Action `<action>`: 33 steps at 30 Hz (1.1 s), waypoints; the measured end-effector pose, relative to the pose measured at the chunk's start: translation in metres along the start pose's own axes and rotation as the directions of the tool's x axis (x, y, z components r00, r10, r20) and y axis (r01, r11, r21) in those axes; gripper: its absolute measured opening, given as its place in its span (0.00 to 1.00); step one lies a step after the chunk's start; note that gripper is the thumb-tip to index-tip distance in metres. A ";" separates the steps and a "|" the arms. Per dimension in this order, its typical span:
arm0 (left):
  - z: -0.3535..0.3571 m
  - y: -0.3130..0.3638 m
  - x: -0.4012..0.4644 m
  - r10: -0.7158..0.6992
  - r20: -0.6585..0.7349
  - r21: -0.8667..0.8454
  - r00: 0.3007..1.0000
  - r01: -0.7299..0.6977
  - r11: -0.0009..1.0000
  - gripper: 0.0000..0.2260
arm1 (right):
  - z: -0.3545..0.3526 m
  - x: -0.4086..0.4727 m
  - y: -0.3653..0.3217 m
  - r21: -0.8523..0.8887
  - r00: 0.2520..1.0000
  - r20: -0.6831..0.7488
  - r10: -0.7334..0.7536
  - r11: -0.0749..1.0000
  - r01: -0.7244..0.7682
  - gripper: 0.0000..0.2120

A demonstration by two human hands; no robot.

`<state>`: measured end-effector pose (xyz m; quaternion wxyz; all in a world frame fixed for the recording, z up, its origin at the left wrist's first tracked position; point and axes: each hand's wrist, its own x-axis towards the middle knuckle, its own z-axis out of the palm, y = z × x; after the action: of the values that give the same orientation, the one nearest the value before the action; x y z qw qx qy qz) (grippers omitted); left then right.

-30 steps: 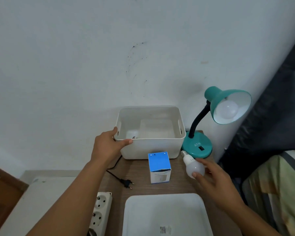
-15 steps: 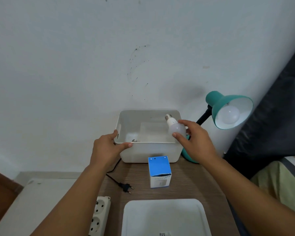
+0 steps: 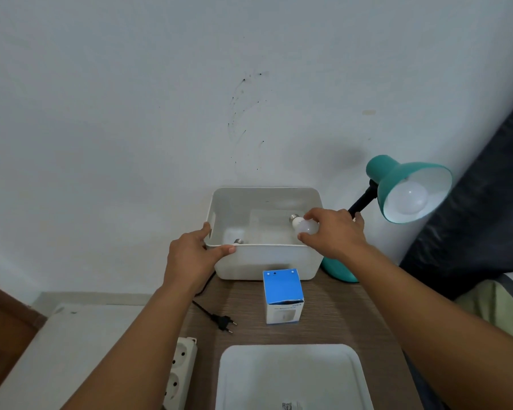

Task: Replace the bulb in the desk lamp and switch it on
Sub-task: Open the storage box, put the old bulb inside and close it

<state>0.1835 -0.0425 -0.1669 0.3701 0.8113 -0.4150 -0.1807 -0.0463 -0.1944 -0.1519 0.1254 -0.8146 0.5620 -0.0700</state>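
A teal desk lamp (image 3: 409,187) stands at the right against the wall, with a white bulb (image 3: 409,199) in its shade, unlit. My right hand (image 3: 335,232) pinches a second white bulb (image 3: 304,227) inside the white plastic bin (image 3: 264,261), its metal base pointing left. My left hand (image 3: 190,253) grips the bin's front left rim. Another bulb's metal base (image 3: 238,241) shows low in the bin near my left thumb. A blue and white bulb box (image 3: 283,295) stands in front of the bin.
The lamp's black plug (image 3: 224,322) lies unplugged on the wooden table (image 3: 332,327). A white power strip (image 3: 179,374) sits at the table's left edge. A white lid (image 3: 290,377) lies at the front. Dark fabric hangs at the right.
My right hand picked the bulb up from the table beside the lamp base, carried it over the bin and has lowered it inside. My left hand stays on the rim.
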 end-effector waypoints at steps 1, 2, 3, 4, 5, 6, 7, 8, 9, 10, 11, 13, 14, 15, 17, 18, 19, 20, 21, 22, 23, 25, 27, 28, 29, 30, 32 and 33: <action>0.000 0.000 -0.001 -0.002 0.000 -0.003 1.000 0.002 1.000 0.39 | -0.001 0.000 0.000 0.002 1.000 0.006 0.000 1.000 0.000 0.23; 0.000 0.001 -0.001 -0.001 0.000 -0.002 1.000 0.001 1.000 0.40 | -0.001 0.000 0.000 0.008 1.000 0.012 -0.003 1.000 0.003 0.23; 0.000 0.001 -0.002 0.002 -0.001 0.003 1.000 -0.002 1.000 0.40 | -0.002 -0.001 0.000 0.015 1.000 0.015 -0.010 1.000 0.010 0.24; 0.000 0.001 -0.002 0.003 -0.001 0.008 1.000 -0.003 1.000 0.40 | -0.002 -0.003 0.001 0.025 1.000 0.010 -0.023 0.999 0.023 0.25; -0.001 0.001 -0.003 0.006 0.001 0.014 1.000 -0.006 1.000 0.40 | -0.002 -0.006 0.002 0.038 0.999 -0.008 -0.040 0.998 0.040 0.26; -0.001 0.002 -0.005 0.008 0.008 0.020 1.000 -0.008 1.000 0.40 | -0.002 -0.010 0.003 0.057 0.997 -0.041 -0.061 0.996 0.063 0.26; -0.002 0.003 -0.007 0.016 0.018 0.027 1.000 -0.016 1.000 0.40 | -0.002 -0.015 0.005 0.080 0.993 -0.084 -0.082 0.993 0.089 0.26; -0.003 0.005 -0.009 0.028 0.030 0.031 0.999 -0.029 0.999 0.39 | -0.002 -0.021 0.007 0.105 0.985 -0.136 -0.103 0.987 0.117 0.26; -0.003 0.006 -0.012 0.042 0.042 0.030 0.998 -0.043 0.999 0.38 | -0.002 -0.028 0.010 0.132 0.974 -0.190 -0.121 0.980 0.147 0.25; -0.004 0.008 -0.016 0.054 0.049 0.029 0.997 -0.055 0.998 0.36 | -0.003 -0.036 0.014 0.154 0.960 -0.242 -0.138 0.972 0.179 0.25; -0.005 0.010 -0.022 0.065 0.044 0.031 0.997 -0.067 0.997 0.35 | -0.003 -0.045 0.017 0.170 0.946 -0.286 -0.152 0.964 0.206 0.24; -0.007 0.010 -0.035 0.094 0.001 0.039 0.996 -0.094 0.995 0.34 | -0.002 -0.064 0.026 0.196 0.928 -0.336 -0.159 0.952 0.234 0.22; -0.007 0.008 -0.043 0.109 -0.026 0.037 0.994 -0.108 0.993 0.34 | 0.000 -0.075 0.031 0.212 0.926 -0.345 -0.154 0.948 0.237 0.21; -0.007 0.006 -0.051 0.124 -0.048 0.035 0.991 -0.122 0.992 0.33 | 0.002 -0.086 0.037 0.229 0.928 -0.343 -0.147 0.945 0.234 0.20; -0.007 0.001 -0.072 0.158 -0.082 0.045 0.984 -0.155 0.987 0.31 | 0.009 -0.107 0.049 0.266 0.936 -0.326 -0.130 0.938 0.223 0.20; -0.006 -0.001 -0.085 0.182 -0.089 0.051 0.979 -0.178 0.983 0.29 | 0.014 -0.117 0.057 0.285 0.944 -0.309 -0.119 0.935 0.211 0.21; -0.004 -0.003 -0.099 0.209 -0.080 0.051 0.975 -0.205 0.977 0.27 | 0.018 -0.128 0.064 0.303 0.955 -0.281 -0.097 0.935 0.185 0.22; -0.002 -0.005 -0.113 0.233 -0.065 0.044 0.970 -0.231 0.972 0.25 | 0.025 -0.137 0.071 0.328 0.965 -0.248 -0.083 0.930 0.164 0.23; 0.000 -0.009 -0.128 0.244 -0.051 0.033 0.968 -0.243 0.970 0.23 | 0.030 -0.149 0.077 0.346 0.977 -0.201 -0.069 0.928 0.137 0.24; 0.003 -0.013 -0.143 0.238 -0.033 0.022 0.971 -0.238 0.971 0.21 | 0.038 -0.160 0.083 0.368 0.986 -0.157 -0.061 0.922 0.116 0.25; 0.008 -0.019 -0.157 0.221 -0.017 0.024 0.975 -0.221 0.975 0.20 | 0.043 -0.172 0.088 0.381 0.993 -0.109 -0.049 0.921 0.087 0.26; 0.018 -0.035 -0.180 0.164 0.041 0.055 0.986 -0.167 0.985 0.18 | 0.054 -0.193 0.095 0.383 1.000 -0.023 -0.011 0.923 0.019 0.26; 0.029 -0.055 -0.201 0.117 0.119 0.073 0.986 -0.126 0.989 0.21 | 0.065 -0.215 0.099 0.384 0.999 0.051 0.007 0.923 -0.026 0.27; 0.033 -0.065 -0.210 0.093 0.159 0.087 0.983 -0.108 0.990 0.23 | 0.069 -0.224 0.100 0.378 0.997 0.071 -0.003 0.926 -0.024 0.27; 0.036 -0.073 -0.217 0.070 0.195 0.109 0.978 -0.093 0.990 0.27 | 0.073 -0.234 0.100 0.362 0.996 0.091 -0.009 0.932 -0.024 0.28; 0.039 -0.081 -0.224 0.041 0.234 0.144 0.971 -0.077 0.987 0.30 | 0.077 -0.242 0.101 0.353 0.994 0.107 -0.017 0.935 -0.022 0.29; 0.043 -0.090 -0.237 -0.028 0.307 0.209 0.951 -0.039 0.977 0.38 | 0.083 -0.258 0.103 0.360 0.990 0.136 -0.031 0.933 -0.020 0.30; 0.044 -0.093 -0.243 -0.069 0.337 0.237 0.939 -0.014 0.971 0.42 | 0.085 -0.264 0.105 0.363 0.988 0.150 -0.044 0.932 -0.013 0.31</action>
<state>0.0641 0.1695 -0.2693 0.1905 0.8112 -0.4801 -0.2740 -0.2136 0.0277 -0.2557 0.3165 -0.7848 0.5214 -0.1097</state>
